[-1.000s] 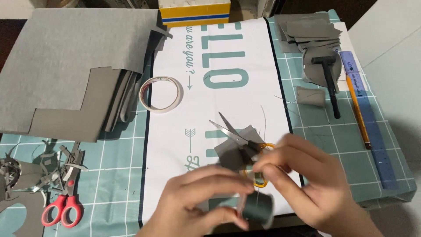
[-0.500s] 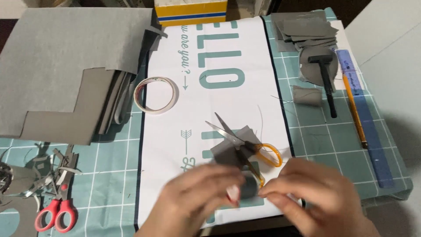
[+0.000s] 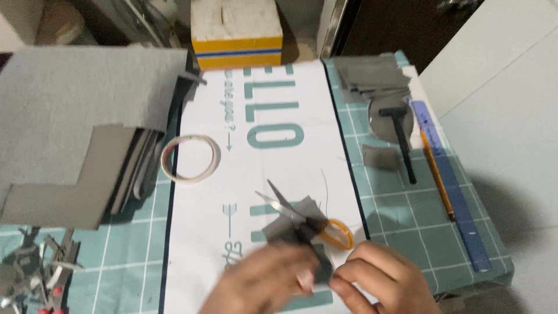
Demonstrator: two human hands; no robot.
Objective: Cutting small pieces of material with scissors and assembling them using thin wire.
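Head view looks down on a green cutting mat [image 3: 407, 215] with a white printed sheet [image 3: 261, 174] across its middle. Grey felt sheets [image 3: 75, 128] lie stacked at the left, and a yellow-and-white box [image 3: 237, 29] stands behind. A blue ruler [image 3: 453, 186] and a pencil [image 3: 437, 174] lie along the right edge, beside a black tool [image 3: 400, 136]. A tape ring [image 3: 190, 158] rests by the stack. Orange-handled scissors [image 3: 302, 220] lie open on a felt scrap [image 3: 290, 218]. Just below, the left hand [image 3: 261, 285] and right hand [image 3: 383, 282] meet, fingertips pinching a small dark felt piece [image 3: 321, 268] between them.
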